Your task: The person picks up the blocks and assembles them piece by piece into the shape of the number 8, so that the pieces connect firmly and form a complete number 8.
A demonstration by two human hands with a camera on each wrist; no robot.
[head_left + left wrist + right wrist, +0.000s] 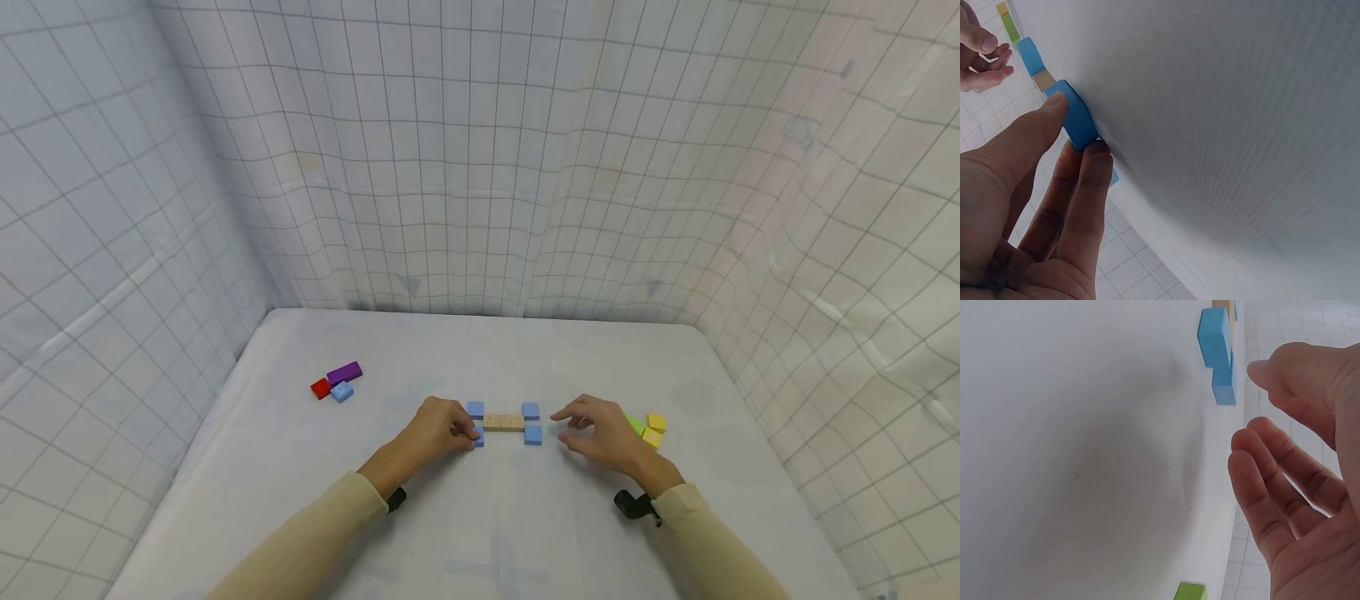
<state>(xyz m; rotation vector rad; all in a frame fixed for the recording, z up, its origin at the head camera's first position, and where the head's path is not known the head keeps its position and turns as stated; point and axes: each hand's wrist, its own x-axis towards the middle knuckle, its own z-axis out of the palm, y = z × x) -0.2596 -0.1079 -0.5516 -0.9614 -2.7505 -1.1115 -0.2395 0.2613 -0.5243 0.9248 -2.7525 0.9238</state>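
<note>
My left hand [444, 427] pinches a small blue block [1075, 115] between thumb and fingertips, at the near left corner of a wooden block [504, 422]. Three more blue blocks lie at the other corners of that long, light wooden piece: one at far left [476, 409], one at far right [531, 411] and one at near right [533, 435]. To the right of them, my right hand [600, 429] hovers over the table with thumb and fingers parted and nothing between them. In the right wrist view its fingertips [1244, 462] stand apart from the blue blocks.
Beyond the right hand lie a green block [636, 425] and two yellow blocks [656, 422]. At the back left are a purple block [345, 372], a red block [321, 388] and a light blue block [342, 392]. White gridded curtains [480, 167] surround the white table [420, 350].
</note>
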